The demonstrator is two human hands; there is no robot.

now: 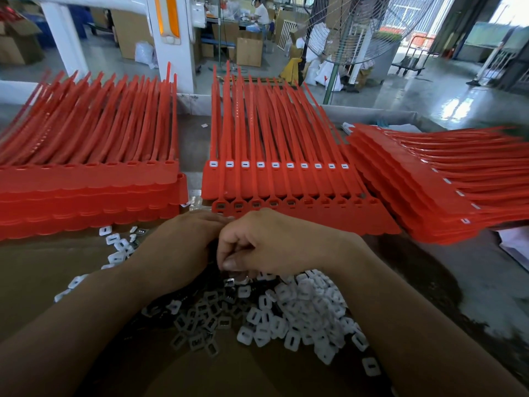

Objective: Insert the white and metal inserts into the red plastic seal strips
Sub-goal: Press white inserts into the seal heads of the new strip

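Right hand [266, 245] curled over the heap of white inserts [300, 310] and metal inserts [200, 322], fingertips pinching one small piece [240, 278] (type unclear). Left hand [186, 239] lies against it, fingers hidden: grip cannot be told. Red seal strips [274, 181] lie just beyond both hands.

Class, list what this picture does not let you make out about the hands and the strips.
- Head view: whether the right hand holds anything; its curled fingers cover the spot.
- Left hand: its fingertips are hidden behind the right hand.
- Rightmost strip stack: tails blurred and cut by the right edge.
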